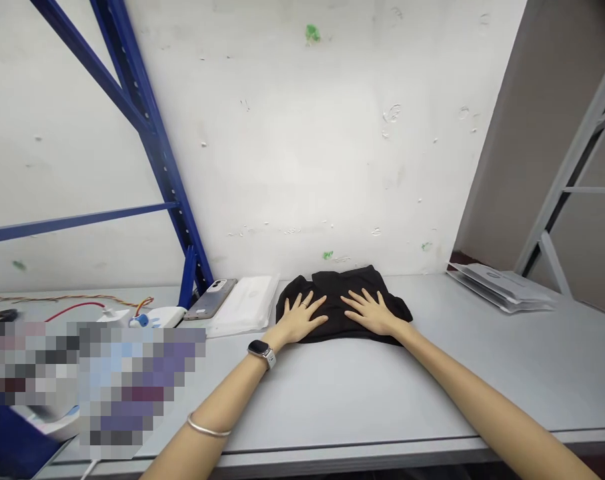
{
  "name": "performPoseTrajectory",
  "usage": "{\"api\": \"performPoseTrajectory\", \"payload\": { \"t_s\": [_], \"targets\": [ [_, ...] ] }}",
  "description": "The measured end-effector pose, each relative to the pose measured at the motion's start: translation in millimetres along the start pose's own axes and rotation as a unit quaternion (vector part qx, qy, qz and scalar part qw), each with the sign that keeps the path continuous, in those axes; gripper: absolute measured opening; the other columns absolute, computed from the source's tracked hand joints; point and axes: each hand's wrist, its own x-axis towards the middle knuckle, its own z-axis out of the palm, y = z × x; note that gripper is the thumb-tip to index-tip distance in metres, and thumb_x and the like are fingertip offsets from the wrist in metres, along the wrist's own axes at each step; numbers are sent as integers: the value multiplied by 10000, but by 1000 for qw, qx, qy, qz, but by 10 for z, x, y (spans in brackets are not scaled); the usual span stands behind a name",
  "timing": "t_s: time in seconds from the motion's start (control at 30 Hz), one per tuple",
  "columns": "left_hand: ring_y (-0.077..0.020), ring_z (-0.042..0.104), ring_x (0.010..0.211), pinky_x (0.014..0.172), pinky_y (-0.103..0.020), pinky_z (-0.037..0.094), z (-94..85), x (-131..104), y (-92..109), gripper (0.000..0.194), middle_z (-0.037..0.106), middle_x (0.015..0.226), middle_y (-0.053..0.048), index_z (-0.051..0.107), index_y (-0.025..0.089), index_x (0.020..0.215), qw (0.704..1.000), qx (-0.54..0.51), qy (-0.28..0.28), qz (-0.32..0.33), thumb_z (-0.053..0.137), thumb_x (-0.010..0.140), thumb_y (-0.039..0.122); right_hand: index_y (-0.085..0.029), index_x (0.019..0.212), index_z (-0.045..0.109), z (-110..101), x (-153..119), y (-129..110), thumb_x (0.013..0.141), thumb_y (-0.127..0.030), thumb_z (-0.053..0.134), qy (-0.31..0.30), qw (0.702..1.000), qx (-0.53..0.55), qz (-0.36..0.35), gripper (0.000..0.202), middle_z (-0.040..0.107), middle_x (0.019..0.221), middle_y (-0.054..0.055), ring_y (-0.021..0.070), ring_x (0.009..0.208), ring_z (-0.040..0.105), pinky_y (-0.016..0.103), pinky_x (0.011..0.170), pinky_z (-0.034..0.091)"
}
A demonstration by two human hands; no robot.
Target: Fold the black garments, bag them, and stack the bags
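A black cloth garment [345,270] lies folded on the grey table, close to the wall; its exact kind does not show. Flat on its left half rests my left hand [301,319], fingers spread, with a watch on the wrist and a bangle further up the arm. My right hand [375,312] presses flat on the right half, its fingers also spread. Neither hand grips the fabric. Beside the garment on the left is a stack of white plastic packets [247,303], with a grey phone [211,300] next to it.
Several flat white packages [502,283] are stacked at the right. A blue metal rack post [157,147] rises on the left. Near it, power adapters and cables [115,315] lie on the table [362,393]. A white wall [312,133] closes the back. The lower left is pixelated.
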Motion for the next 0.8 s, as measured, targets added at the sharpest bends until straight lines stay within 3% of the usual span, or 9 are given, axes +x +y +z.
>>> {"api": "performPoseTrajectory", "payload": {
  "t_s": [0.2,0.8],
  "targets": [
    [-290,53,1441,1109,-595,76,0,-24,7,668,142,1567,-62,232,371,1462,1000,-4,7,13,266,878,694,-398,1465,231,5,-23,-5,873,-718,111,9,1000,2,-4,684,159,1564,-36,335,1431,25,627,1096,-19],
    [-329,156,1420,1092,-605,157,44,-13,9,620,193,1558,-55,257,367,1453,999,20,21,18,268,903,653,-385,1466,240,30,-28,3,896,-682,130,21,999,-23,-8,652,180,1561,-22,329,1430,72,611,1100,-33]
  ]
}}
